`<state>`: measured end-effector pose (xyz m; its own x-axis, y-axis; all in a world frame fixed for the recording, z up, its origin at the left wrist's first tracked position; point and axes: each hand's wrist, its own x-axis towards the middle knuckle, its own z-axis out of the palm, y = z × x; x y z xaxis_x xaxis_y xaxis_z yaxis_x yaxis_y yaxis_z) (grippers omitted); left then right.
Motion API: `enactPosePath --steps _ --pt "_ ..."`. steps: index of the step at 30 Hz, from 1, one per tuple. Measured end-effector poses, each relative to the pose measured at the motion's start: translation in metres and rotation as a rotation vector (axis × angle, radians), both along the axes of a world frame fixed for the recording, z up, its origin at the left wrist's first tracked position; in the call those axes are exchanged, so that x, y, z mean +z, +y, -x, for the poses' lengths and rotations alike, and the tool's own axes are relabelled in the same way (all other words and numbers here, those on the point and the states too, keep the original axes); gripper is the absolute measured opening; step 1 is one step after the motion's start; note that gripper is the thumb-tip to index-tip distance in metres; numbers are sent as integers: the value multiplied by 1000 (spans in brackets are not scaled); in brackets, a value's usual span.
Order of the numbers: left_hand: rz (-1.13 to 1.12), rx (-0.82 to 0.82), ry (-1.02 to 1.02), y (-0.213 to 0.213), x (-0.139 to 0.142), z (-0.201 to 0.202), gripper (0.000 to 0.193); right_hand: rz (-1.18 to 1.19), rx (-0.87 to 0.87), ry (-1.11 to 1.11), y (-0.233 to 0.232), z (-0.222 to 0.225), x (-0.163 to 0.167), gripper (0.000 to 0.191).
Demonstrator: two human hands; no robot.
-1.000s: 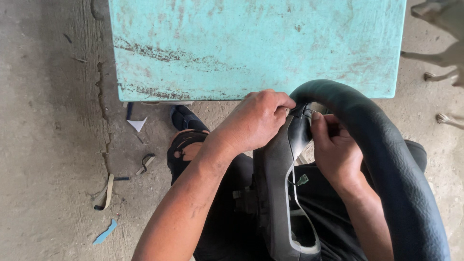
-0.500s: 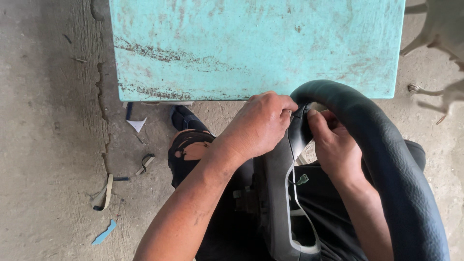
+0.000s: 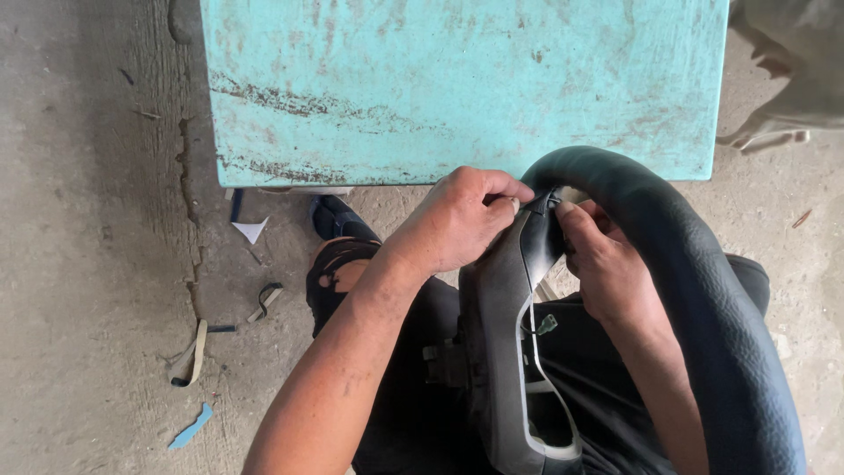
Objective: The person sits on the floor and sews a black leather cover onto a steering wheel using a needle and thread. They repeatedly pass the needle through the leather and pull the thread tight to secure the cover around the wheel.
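A black steering wheel (image 3: 694, 290) stands on edge on my lap, its rim arching to the right. A grey spoke (image 3: 492, 352) with a cut-out runs down its left side. My left hand (image 3: 457, 220) is closed over the top of that spoke where it meets the rim. My right hand (image 3: 607, 264) sits inside the rim, its fingers pinching the black cover edge at the same joint. A thin pale thread (image 3: 531, 330) hangs down from there along the spoke.
A worn turquoise table (image 3: 457, 88) stands just ahead of the wheel. Strips and scraps (image 3: 189, 361) lie on the concrete floor to the left, with a blue piece (image 3: 192, 428) nearer me. My sandalled foot (image 3: 338, 259) shows under the table edge.
Both hands have stayed at the spoke and rim joint, with only small finger shifts. The view has moved slightly.
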<state>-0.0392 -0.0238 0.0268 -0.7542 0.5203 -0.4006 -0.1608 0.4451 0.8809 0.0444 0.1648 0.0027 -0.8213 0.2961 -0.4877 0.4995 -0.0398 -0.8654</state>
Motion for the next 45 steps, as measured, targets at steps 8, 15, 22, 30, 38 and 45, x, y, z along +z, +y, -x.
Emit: enactPosePath --steps 8,15,22,30,38,45 --pt "23 13 66 2 3 -6 25 -51 30 33 -2 -3 1 20" --pt "-116 40 7 -1 -16 -5 26 163 7 -37 11 -1 -13 21" --pt "-333 119 -332 -4 -44 -6 28 296 52 -112 28 2 -27 22" --pt "-438 148 -410 -7 -52 -7 27 277 -21 -107 21 -1 -23 22" --pt "-442 139 -380 -7 -52 -9 28 295 -68 -55 13 -2 -16 23" --pt "-439 142 -357 -6 -54 -11 28 230 -28 -70 11 1 -7 21"
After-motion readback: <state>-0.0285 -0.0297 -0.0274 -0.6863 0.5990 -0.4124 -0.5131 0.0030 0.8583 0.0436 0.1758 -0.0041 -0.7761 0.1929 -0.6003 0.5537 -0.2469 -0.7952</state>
